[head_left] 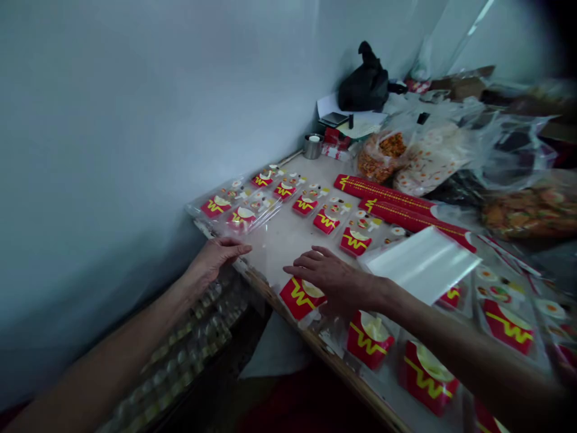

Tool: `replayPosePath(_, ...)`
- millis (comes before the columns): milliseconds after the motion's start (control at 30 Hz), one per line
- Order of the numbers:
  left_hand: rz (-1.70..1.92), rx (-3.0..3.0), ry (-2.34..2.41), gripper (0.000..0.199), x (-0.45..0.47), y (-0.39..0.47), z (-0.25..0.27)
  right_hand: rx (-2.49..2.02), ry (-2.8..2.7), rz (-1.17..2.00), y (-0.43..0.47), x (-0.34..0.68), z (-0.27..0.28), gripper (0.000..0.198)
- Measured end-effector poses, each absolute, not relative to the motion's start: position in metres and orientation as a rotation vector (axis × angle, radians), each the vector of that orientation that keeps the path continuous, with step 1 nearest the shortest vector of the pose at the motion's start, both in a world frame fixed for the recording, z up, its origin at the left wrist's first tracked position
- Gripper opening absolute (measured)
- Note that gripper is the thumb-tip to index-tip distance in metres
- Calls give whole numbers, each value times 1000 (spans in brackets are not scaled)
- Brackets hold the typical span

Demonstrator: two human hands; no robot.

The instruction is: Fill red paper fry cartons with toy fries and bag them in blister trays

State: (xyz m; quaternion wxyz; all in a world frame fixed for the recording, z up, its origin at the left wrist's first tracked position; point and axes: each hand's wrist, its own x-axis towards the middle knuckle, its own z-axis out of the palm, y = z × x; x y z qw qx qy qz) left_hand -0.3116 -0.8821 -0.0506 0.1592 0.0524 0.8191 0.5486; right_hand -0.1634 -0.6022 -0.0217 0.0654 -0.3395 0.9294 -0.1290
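My left hand point(220, 257) is at the table's left edge, thumb and fingers pressed together. Whatever thin thing may be between them I cannot make out. Just beyond it lies a clear plastic bag point(265, 211) over several flat packs with red carton pieces. My right hand point(331, 278) is palm down, fingers stretched out to the left. It reaches over a pack with a red carton piece point(298, 297) bearing a yellow zigzag; whether it touches the pack I cannot tell. Under my right forearm lie more red carton pieces point(369, 340) in clear packaging.
A stack of clear bags point(424, 261) lies right of my hands. Two long red stacks point(387, 195) lie behind. Further back are bags of small orange pieces point(382, 153), a metal cup point(312, 146) and a black bag point(364, 84). A wall point(135, 120) runs along the left.
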Motion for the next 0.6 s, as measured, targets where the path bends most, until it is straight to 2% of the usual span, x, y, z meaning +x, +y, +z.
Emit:
replayPosePath(133,1437,219,2359,40,-297,-878,-53,-931,2935,-465,-601,-157,1,108)
replayPosePath(267,1348,469,2227,38,-284,-870,-50,-753,3051,-364,-574,-153,6,102)
replayPosePath(433,1477,305,2160,26,-278,-856,-48,-581,3177,-256,-541,-146,8,103)
replayPosePath(600,1472,257,2163,31,-263,-830,-41,-347,3369,-151,-535,-142,21,101)
